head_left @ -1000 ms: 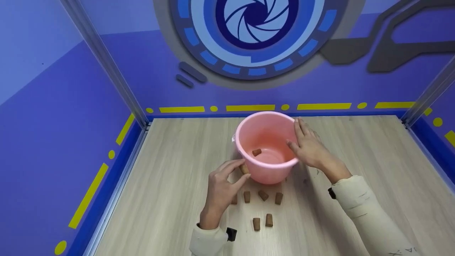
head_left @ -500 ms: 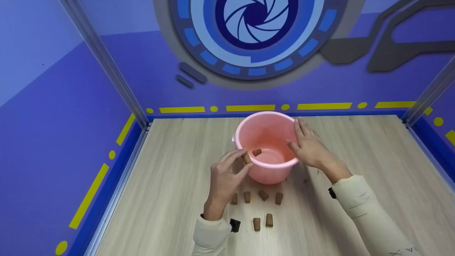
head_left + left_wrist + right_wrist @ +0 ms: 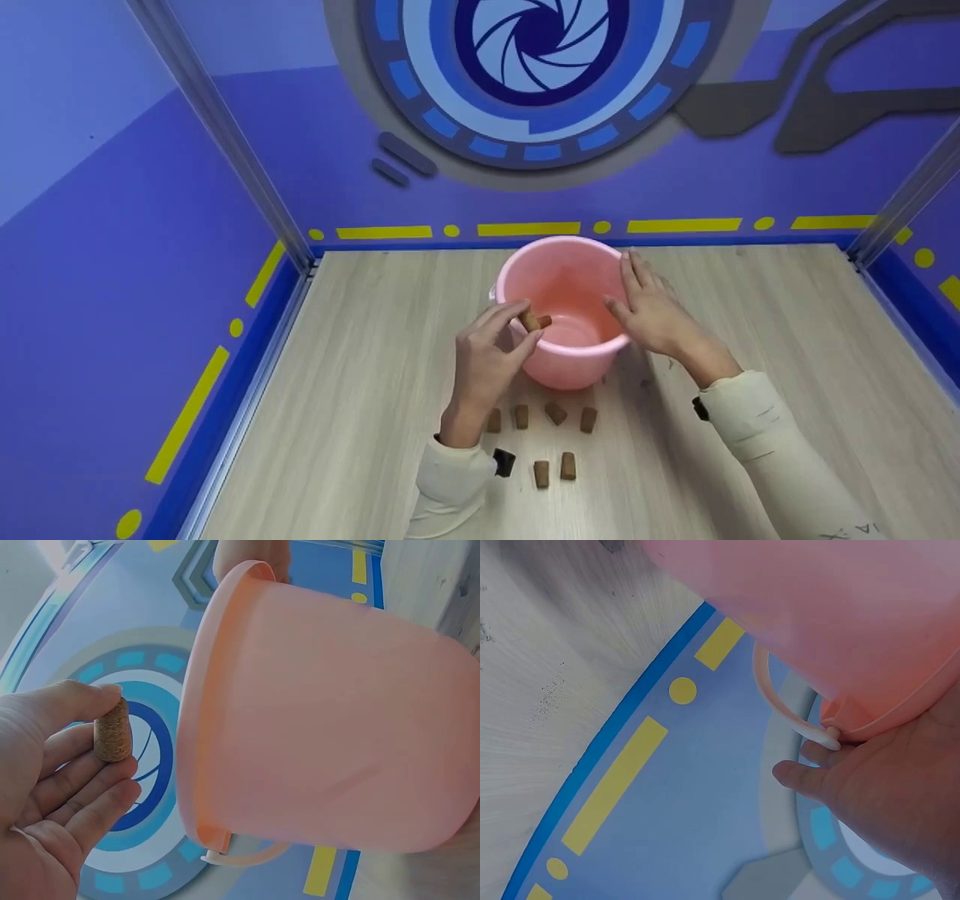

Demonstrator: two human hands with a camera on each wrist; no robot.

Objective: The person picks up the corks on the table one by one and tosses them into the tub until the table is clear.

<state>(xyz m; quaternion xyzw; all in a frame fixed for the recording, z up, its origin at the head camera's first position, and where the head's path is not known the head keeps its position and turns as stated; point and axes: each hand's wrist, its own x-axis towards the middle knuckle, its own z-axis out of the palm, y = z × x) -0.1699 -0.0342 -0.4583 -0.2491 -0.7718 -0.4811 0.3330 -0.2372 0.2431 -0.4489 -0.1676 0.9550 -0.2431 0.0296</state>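
Observation:
My left hand (image 3: 484,364) pinches a cork stopper (image 3: 529,322) between thumb and fingertips, over the near-left rim of a pink bucket (image 3: 568,369). In the left wrist view the cork (image 3: 112,736) is tilted a little and stands apart from the bucket's side (image 3: 322,712). Another cork (image 3: 546,321) lies on the bucket's floor, partly hidden behind the held one. On the right, my right hand (image 3: 656,315) grips the bucket's rim, thumb inside and fingers outside. The right wrist view shows this hand (image 3: 900,780) beside the handle's hinge.
Several corks lie on the wooden table (image 3: 360,390) before the bucket, among them a tilted cork (image 3: 556,412) and a nearer one (image 3: 568,466). The bucket's handle (image 3: 769,690) hangs at its far side. Blue panels (image 3: 420,202) with yellow marks bound the table.
My left hand has carried the cork up and to the right, from outside the bucket's wall to over its mouth. The right hand and bucket have stayed put.

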